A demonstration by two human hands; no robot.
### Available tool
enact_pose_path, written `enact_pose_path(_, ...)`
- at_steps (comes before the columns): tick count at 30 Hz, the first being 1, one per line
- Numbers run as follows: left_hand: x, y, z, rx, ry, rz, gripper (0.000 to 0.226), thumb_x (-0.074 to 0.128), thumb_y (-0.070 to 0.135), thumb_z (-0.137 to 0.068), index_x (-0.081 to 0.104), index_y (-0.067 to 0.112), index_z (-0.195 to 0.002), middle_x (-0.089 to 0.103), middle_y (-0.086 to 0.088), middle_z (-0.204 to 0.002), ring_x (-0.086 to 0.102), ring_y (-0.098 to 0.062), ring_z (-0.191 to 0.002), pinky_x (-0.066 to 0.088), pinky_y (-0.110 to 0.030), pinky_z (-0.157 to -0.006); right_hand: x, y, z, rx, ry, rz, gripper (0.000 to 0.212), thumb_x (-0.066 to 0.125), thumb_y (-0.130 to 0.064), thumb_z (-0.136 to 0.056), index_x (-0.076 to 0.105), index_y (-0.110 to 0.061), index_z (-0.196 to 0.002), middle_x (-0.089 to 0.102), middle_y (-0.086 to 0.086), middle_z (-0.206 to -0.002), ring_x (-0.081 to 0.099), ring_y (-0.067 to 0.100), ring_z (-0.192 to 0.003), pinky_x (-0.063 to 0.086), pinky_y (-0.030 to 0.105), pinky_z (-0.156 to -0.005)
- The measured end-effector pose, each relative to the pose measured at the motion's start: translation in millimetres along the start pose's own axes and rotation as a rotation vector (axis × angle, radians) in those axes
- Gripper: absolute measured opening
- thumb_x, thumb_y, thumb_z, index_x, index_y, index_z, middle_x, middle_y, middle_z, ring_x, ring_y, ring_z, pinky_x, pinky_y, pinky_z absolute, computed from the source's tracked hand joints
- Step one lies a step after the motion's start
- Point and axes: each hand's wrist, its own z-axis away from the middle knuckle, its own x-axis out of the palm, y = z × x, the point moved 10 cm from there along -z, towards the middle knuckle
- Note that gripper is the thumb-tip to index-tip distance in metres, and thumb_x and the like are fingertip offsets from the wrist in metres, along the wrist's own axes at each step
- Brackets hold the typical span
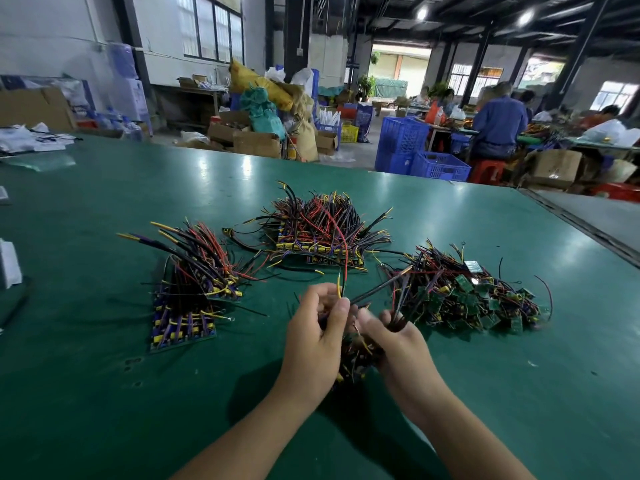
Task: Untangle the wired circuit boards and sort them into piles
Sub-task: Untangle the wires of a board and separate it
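Both hands hold a small tangled bunch of wired circuit boards [356,355] just above the green table [104,393]. My left hand [317,341] grips the bunch and pinches wire ends between thumb and fingers. My right hand [398,344] grips the bunch from the right side. An orderly pile of stacked boards [190,306] with wires standing up lies at the left. A second stacked pile [318,233] lies behind the hands. A loose tangled heap of green boards and wires [471,296] lies at the right, and some of its wires reach into my right hand.
White papers and plastic [31,140] lie at the table's far left. A white object [8,265] sits at the left edge. Beyond the table stand blue crates [415,150], cardboard boxes [256,140] and people seated at another table [498,123].
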Motion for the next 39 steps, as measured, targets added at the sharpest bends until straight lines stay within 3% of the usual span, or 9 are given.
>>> enact_pose_path(2,2.4,-0.3,0.9,-0.002,-0.025,-0.010,0.009,0.055,0.018,-0.096,0.057,0.026,-0.100,0.067,0.009,-0.086,0.066,-0.006,-0.084,0.058,-0.038,-0.077,-7.1,-3.3,-1.7,-0.036,0.037,0.031,0.023,0.078,-0.023,-0.074,0.056,-0.018,-0.070,0.073,0.021,-0.085,0.072,0.024,-0.081,0.053,0.028,-0.072)
enact_pose_path(8,5.8,4.3,1.5,0.047,-0.074,-0.054,0.008,0.056,0.014,-0.096,0.060,0.021,-0.097,0.070,0.010,-0.087,0.067,-0.001,-0.077,0.049,-0.011,-0.069,-12.1,-12.0,1.1,-0.128,0.106,0.136,0.061,0.073,-0.053,-0.070,0.039,-0.002,-0.070,0.053,0.009,-0.068,0.059,0.013,-0.067,0.045,0.026,-0.065)
enact_pose_path(12,16.1,4.4,4.3,0.095,-0.184,-0.151,0.010,0.057,0.025,-0.097,0.064,0.018,-0.097,0.071,0.008,-0.087,0.068,-0.006,-0.083,0.054,-0.025,-0.073,-15.1,-12.4,0.2,-0.116,0.130,0.175,0.048,0.074,-0.051,-0.069,0.043,-0.016,-0.061,0.056,0.002,-0.065,0.057,0.013,-0.066,0.046,0.019,-0.059)
enact_pose_path(16,18.5,5.8,5.1,0.157,-0.203,-0.267,0.023,0.054,0.035,-0.095,0.068,0.018,-0.099,0.069,0.004,-0.088,0.064,-0.012,-0.082,0.051,-0.038,-0.073,-20.0,-10.1,-1.9,-0.094,0.120,0.156,0.046,0.082,-0.017,-0.076,0.042,-0.031,-0.057,0.067,0.009,-0.075,0.062,0.016,-0.068,0.046,0.021,-0.050)
enact_pose_path(20,21.4,5.4,7.0,0.208,-0.239,-0.410,0.026,0.053,0.028,-0.095,0.070,0.020,-0.114,0.067,0.005,-0.101,0.064,-0.011,-0.095,0.051,-0.036,-0.082,-20.1,-16.1,-0.9,-0.156,0.161,0.285,0.017,0.079,-0.012,-0.079,0.062,-0.014,-0.081,0.074,0.004,-0.081,0.069,0.015,-0.075,0.053,0.024,-0.064)
enact_pose_path(25,39.3,9.7,17.1,0.286,-0.327,-0.704,0.038,0.040,0.037,-0.100,0.057,0.023,-0.131,0.049,0.007,-0.126,0.060,-0.024,-0.102,0.051,-0.040,-0.082,-24.6,-16.8,-0.3,-0.203,0.271,0.321,0.018,0.071,-0.016,-0.087,0.066,-0.006,-0.102,0.073,0.005,-0.095,0.070,0.021,-0.093,0.055,0.038,-0.084)
enact_pose_path(30,51.0,10.3,24.8,0.290,-0.407,-0.554,0.053,0.049,0.030,-0.089,0.042,0.025,-0.142,0.038,0.012,-0.136,0.039,-0.007,-0.129,0.036,-0.029,-0.108,-31.8,-25.7,1.6,-0.273,0.360,0.336,0.014,0.055,-0.004,-0.095,0.050,-0.011,-0.107,0.071,0.002,-0.095,0.068,0.013,-0.092,0.052,0.028,-0.084)
enact_pose_path(34,26.0,5.1,14.2,0.053,-0.179,-0.186,0.035,0.063,0.034,-0.082,0.046,0.037,-0.113,0.046,0.022,-0.116,0.047,0.002,-0.107,0.038,-0.013,-0.090,-36.5,-21.9,0.3,-0.195,0.332,0.076,0.023,0.047,-0.006,-0.100,0.050,-0.021,-0.117,0.071,0.000,-0.077,0.067,0.008,-0.073,0.053,0.021,-0.067)
enact_pose_path(39,17.2,-21.1,2.3,-0.276,-0.116,0.140,0.019,0.059,0.036,-0.093,0.058,0.023,-0.107,0.060,0.003,-0.109,0.058,-0.011,-0.104,0.047,-0.024,-0.090,-31.2,-12.9,-3.0,0.002,0.200,-0.070,0.010,0.069,-0.033,-0.081,0.071,-0.024,-0.085,0.054,-0.002,-0.064,0.057,0.021,-0.062,0.046,0.036,-0.065)
